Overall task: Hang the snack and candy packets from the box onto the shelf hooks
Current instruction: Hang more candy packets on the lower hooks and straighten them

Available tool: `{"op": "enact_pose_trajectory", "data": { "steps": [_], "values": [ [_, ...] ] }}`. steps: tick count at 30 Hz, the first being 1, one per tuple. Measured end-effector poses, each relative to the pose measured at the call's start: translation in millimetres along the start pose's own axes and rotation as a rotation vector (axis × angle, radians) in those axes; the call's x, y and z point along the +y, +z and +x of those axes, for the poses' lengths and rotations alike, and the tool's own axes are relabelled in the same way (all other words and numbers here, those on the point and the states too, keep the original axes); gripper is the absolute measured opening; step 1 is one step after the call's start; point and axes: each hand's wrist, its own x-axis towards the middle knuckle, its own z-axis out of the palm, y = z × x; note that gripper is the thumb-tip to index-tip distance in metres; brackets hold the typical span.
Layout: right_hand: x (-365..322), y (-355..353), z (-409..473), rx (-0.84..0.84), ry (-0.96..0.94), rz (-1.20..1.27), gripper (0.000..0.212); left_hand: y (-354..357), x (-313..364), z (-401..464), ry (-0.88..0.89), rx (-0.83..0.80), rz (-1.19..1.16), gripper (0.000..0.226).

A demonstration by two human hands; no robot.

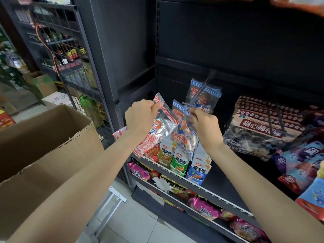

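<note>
L hand is gripping a bunch of red-striped packets by their top edge; R hand is pinching the header of a blue-striped packet right at the tip of the hook. Both are clamped on packets w/ fingers curled, hands near each other but not touching. More blue packets are already hanging further back on that hook. To do it well: be lining the header hole up w/ the hook tip (hole itself is too small to see), then sliding straight back. The cardboard box is sitting at left. Plum candy bags are crowding the right side, and boxed snacks on the rack below are touching the dangling packets, so snagging looks possible.
</note>
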Motion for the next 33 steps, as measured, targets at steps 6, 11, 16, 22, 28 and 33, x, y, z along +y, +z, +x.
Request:
{"op": "enact_pose_trajectory", "data": {
  "steps": [6,11,16,22,28,33],
  "values": [
    [10,5,11,0.005,0.04,-0.049,0.029,1,4,4,0.03,-0.011,0.041,0.044],
    [20,9,31,0.013,0.155,-0.087,0.041,0,7,9,0.046,-0.022,0.046,0.052],
    [39,8,54,-0.027,0.252,-0.062,0.049,0,9,13,0.059,-0.07,0.003,0.055],
    [52,7,91,-0.155,0.405,-0.005,0.045,0,8,15,0.089,-0.144,-0.088,0.052],
    [34,4,62,0.005,0.386,0.057,0.032,4,3,9,0.071,-0.208,-0.281,0.05],
    [13,-8,31,0.005,0.386,0.463,0.019,10,9,3,0.023,-0.241,-0.489,0.057]
  ]
}}
